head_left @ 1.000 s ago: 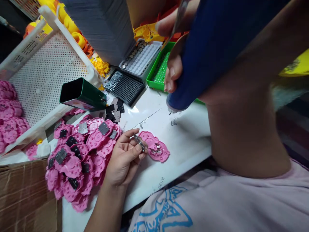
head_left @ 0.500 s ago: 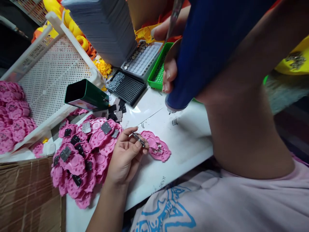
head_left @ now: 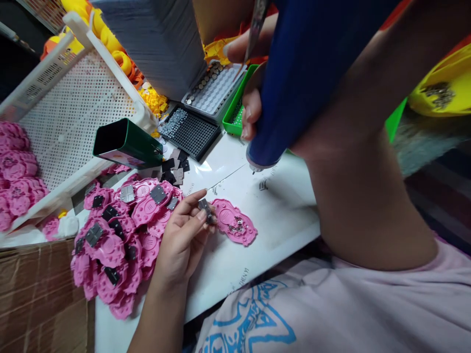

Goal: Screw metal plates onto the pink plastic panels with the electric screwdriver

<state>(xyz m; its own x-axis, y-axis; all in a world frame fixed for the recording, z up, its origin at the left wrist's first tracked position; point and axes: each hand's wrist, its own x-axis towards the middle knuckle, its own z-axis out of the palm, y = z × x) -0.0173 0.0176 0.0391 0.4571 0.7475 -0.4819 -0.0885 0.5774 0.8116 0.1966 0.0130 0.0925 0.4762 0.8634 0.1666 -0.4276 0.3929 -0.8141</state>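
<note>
Currently, the left hand (head_left: 184, 233) pinches a small dark part (head_left: 205, 211) between thumb and fingers. The part sits just beside the pink plate (head_left: 235, 221), which lies flat on the desk (head_left: 283, 220) with shiny metal pieces (head_left: 236, 224) toward its nearer end. Contact between the fingertips and the plate's edge cannot be confirmed from this angle.

The right hand (head_left: 251, 105) is closed around a blue tool (head_left: 290, 93), with a slim metal implement (head_left: 256, 27) between its fingers. The narrow tip of the blue tool points down over the desk, apart from both the plate and the dark part; its height is hard to judge.

Recommended handling for the step in hand, apparently control of the small part:

1. Grip the part by its edges, leaving its face visible, since a covered face is probably difficult to align.
2. Turn the part with the fingertips, not the wrist; a light pinch should suffice.
3. Avoid nudging the shiny pieces, which may be loose.
4. Hold the tool tip clear of the left fingers, and steady the plate before applying any downward pressure.
</note>
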